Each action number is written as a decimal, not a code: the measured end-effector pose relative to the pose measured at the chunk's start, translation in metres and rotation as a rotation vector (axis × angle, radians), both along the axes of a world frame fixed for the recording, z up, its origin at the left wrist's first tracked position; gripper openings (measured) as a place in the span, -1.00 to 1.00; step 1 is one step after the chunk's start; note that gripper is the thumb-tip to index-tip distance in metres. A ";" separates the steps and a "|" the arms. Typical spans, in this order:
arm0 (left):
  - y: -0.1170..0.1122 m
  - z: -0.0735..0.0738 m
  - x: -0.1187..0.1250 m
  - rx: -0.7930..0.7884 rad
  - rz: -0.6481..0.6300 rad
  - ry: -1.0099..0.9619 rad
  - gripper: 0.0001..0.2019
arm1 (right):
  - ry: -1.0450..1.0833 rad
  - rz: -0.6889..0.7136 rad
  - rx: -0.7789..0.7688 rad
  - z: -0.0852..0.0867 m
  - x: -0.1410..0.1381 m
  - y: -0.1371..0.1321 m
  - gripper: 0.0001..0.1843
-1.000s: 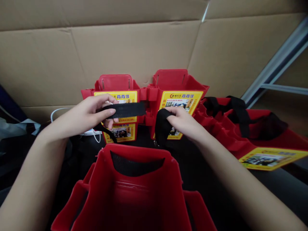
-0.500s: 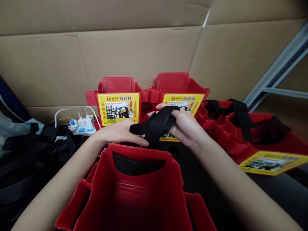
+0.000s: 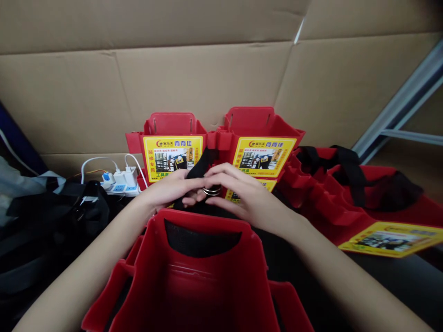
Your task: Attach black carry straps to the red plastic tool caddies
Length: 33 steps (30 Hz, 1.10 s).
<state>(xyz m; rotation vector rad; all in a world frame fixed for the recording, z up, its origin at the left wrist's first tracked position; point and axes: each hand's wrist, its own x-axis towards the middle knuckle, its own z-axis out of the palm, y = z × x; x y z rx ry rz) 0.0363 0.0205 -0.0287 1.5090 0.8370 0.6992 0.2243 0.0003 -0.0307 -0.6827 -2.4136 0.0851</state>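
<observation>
Black strap (image 3: pixel 203 165) lies pinched in the left hand (image 3: pixel 173 189), metal rings (image 3: pixel 212 192) within the curled right hand (image 3: pixel 251 196), hold unclear.

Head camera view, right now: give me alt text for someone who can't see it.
A person's left hand and right hand meet at a black strap and shiny metal rings, just beyond a red box in the foreground. Behind them, more red boxes with yellow labels stand before a cardboard wall, with a power strip at left.
</observation>
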 end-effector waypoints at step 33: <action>0.015 -0.013 -0.004 0.688 0.162 0.437 -0.48 | 1.126 0.063 -1.309 -0.024 -0.003 0.035 -0.77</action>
